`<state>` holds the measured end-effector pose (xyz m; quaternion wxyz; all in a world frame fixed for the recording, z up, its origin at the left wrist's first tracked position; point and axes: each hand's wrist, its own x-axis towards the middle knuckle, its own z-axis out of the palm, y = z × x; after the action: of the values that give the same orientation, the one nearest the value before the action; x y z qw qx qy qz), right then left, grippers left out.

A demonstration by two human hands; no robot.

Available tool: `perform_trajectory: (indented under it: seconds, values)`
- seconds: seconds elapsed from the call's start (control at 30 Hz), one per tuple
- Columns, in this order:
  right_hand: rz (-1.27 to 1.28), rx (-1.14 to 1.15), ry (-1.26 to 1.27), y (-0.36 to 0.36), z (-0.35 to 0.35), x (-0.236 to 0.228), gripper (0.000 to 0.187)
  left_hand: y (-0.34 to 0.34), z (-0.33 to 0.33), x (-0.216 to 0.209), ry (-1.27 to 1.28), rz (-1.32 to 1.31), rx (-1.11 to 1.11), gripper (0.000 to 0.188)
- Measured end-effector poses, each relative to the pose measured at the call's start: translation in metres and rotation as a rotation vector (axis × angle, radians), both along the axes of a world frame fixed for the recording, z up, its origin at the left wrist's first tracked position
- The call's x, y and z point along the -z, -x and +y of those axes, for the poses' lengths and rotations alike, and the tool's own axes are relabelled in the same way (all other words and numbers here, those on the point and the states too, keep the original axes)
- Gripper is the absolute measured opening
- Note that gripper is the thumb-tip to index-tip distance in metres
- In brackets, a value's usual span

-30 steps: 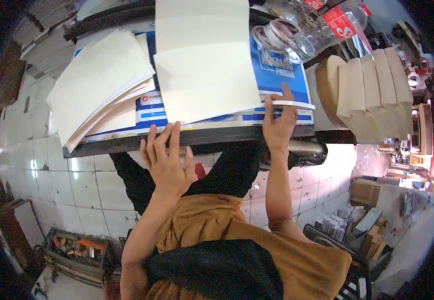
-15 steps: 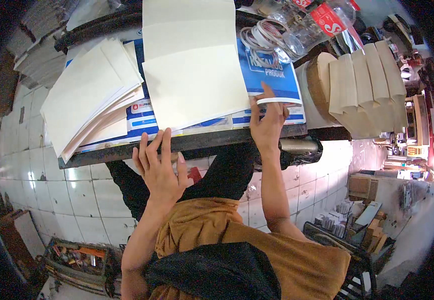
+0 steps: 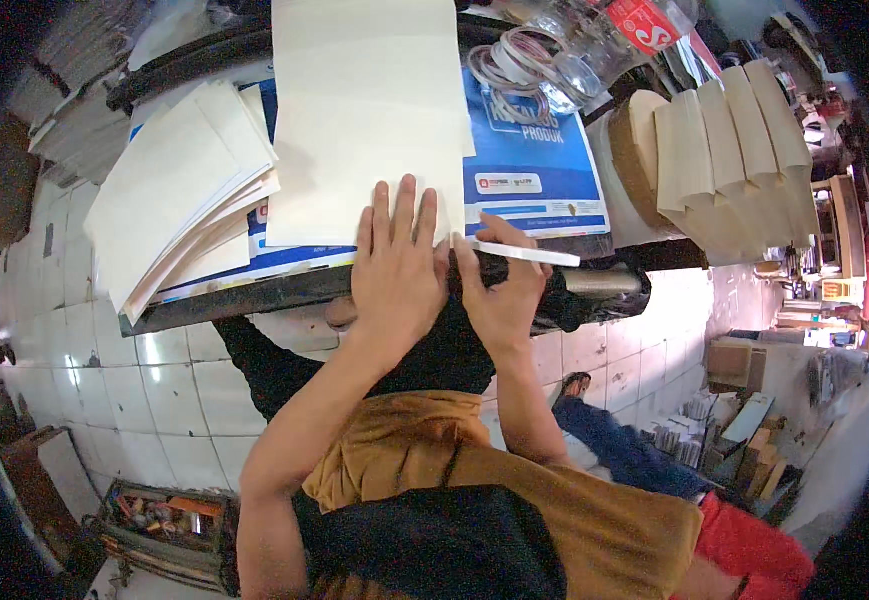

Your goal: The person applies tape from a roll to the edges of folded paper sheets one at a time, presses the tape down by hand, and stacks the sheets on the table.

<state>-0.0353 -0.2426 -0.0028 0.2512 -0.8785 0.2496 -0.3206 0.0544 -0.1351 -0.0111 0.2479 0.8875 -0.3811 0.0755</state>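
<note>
A large cream sheet (image 3: 365, 110) lies over a blue printed cover (image 3: 540, 160) on the table. My left hand (image 3: 400, 270) rests palm down near the sheet's lower right corner, fingers spread and pointing away from me. Beside it, at the table's front edge, my right hand (image 3: 505, 290) grips a slim white flat stick (image 3: 553, 257); its fingertips are close to the sheet's corner. Whether they touch the paper I cannot tell. A fanned stack of cream sheets (image 3: 180, 180) sits to the left of the large sheet.
Folded cream paper pieces (image 3: 740, 160) stand in a row at the right. Behind the cover are a coil of pale cord (image 3: 520, 65) and clear plastic bottles, one with a red label (image 3: 645, 25). A co-worker's leg in blue trousers (image 3: 620, 440) shows at lower right.
My left hand has moved up and right onto the sheet. My right hand has come left and nearer with the stick. The sheet has shifted left, and another person has appeared at lower right.
</note>
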Motion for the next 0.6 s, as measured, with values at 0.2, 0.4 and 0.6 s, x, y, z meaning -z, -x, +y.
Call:
perform_trajectory:
  seconds: [0.2, 0.4, 0.6]
  values:
    - [-0.065, -0.003, 0.068, 0.010, -0.021, 0.001, 0.043, 0.007, -0.004, 0.001, -0.027, 0.033, -0.046, 0.061]
    - [-0.148, -0.038, 0.110, 0.009, -0.024, 0.004, 0.028, 0.008, -0.013, -0.003, -0.042, 0.031, -0.017, 0.065]
    - [-0.112, -0.287, 0.245, 0.033, 0.012, -0.001, 0.026, 0.004, -0.002, -0.005, -0.169, 0.063, -0.085, 0.067]
